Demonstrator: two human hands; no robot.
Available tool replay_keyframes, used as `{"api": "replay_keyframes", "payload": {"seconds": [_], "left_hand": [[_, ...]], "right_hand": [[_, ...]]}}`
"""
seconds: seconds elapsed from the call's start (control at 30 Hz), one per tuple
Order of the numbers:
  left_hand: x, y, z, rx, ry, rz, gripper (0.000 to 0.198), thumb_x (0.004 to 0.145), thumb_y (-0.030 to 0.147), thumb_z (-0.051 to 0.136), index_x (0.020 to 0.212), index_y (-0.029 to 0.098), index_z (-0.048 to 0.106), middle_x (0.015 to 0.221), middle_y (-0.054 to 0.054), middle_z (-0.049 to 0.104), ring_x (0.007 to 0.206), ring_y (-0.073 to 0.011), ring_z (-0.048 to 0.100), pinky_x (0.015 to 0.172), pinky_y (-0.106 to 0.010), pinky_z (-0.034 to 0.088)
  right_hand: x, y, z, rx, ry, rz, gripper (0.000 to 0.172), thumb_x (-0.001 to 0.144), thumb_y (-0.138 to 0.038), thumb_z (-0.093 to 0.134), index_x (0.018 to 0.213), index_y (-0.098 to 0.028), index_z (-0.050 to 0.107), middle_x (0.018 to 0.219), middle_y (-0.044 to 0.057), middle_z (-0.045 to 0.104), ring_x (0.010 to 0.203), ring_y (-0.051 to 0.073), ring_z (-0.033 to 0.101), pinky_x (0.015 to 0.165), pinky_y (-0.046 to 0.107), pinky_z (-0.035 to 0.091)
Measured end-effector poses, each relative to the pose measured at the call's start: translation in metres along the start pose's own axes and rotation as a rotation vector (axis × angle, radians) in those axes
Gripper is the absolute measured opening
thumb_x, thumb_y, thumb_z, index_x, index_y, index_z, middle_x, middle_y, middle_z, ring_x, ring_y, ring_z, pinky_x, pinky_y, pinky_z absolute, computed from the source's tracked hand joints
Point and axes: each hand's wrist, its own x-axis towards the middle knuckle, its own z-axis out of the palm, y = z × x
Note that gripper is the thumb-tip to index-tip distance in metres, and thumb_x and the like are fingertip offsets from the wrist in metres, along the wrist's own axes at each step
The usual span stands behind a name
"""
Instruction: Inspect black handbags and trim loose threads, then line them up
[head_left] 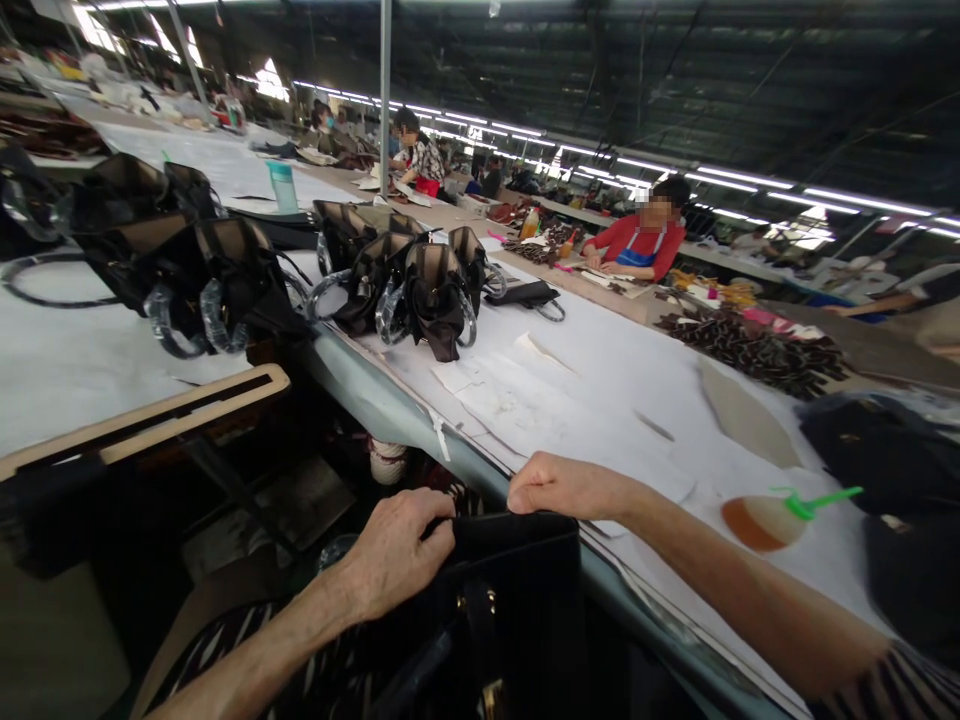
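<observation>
A black handbag with gold-coloured fittings rests at my lap, below the table edge. My left hand pinches its top rim on the left side, fingers closed over the edge. On the right part of the same rim, my right hand is closed as well, with the fingers curled down. Much of the bag's lower body is dark and hard to make out. Several more black handbags stand on the table ahead, their handles wrapped in clear plastic.
White sheeting covers the table. A bottle of amber liquid with a green nozzle lies to the right, near dark bags. A wooden-edged frame juts in from the left. Across the table sits a co-worker in red. A teal cup stands behind the bags.
</observation>
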Motion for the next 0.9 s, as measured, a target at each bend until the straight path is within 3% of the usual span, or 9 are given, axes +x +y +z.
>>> {"api": "replay_keyframes", "payload": {"seconds": [0.27,0.4,0.53,0.67,0.9], "left_hand": [[0.001,0.007,-0.003,-0.227,-0.087,0.082,0.026,0.08,0.018,0.037,0.084,0.02,0.063,0.078,0.002,0.061,0.074,-0.0133,0.053,0.072,-0.023,0.037],[0.008,0.013,0.001,-0.407,-0.14,0.095,0.031,0.084,0.027,0.035,0.07,0.015,0.06,0.063,0.003,0.051,0.062,-0.0105,0.045,0.059,-0.02,0.034],[0.016,0.015,0.003,-0.546,-0.245,0.053,0.032,0.081,0.033,0.041,0.058,0.014,0.05,0.053,0.005,0.036,0.05,-0.0075,0.032,0.047,-0.02,0.025],[0.019,0.014,0.004,-0.582,-0.317,-0.02,0.031,0.078,0.035,0.044,0.057,0.014,0.051,0.049,0.006,0.033,0.045,-0.0065,0.027,0.042,-0.022,0.018],[0.02,0.022,0.005,-0.6,-0.32,-0.173,0.027,0.07,0.034,0.048,0.05,0.015,0.047,0.044,0.006,0.03,0.041,-0.0062,0.025,0.038,-0.022,0.014]], "right_hand": [[0.001,-0.002,0.005,-0.03,-0.011,-0.029,0.033,0.08,-0.037,0.05,0.055,-0.016,0.043,0.051,-0.008,0.027,0.047,0.006,0.024,0.042,0.02,0.019],[0.001,-0.01,0.007,-0.07,-0.024,-0.061,0.033,0.079,-0.032,0.05,0.053,-0.017,0.035,0.051,-0.008,0.024,0.048,0.005,0.022,0.042,0.021,0.017],[0.001,-0.015,0.009,-0.052,-0.033,-0.048,0.029,0.078,-0.03,0.048,0.054,-0.016,0.04,0.051,-0.007,0.028,0.048,0.005,0.025,0.042,0.019,0.02],[0.001,-0.013,0.012,0.005,-0.043,-0.012,0.025,0.076,-0.027,0.049,0.054,-0.015,0.044,0.051,-0.007,0.03,0.047,0.005,0.025,0.041,0.018,0.02],[0.004,-0.009,0.014,0.059,-0.074,0.018,0.026,0.074,-0.027,0.049,0.052,-0.015,0.043,0.049,-0.008,0.028,0.045,0.004,0.025,0.039,0.018,0.019]]}}
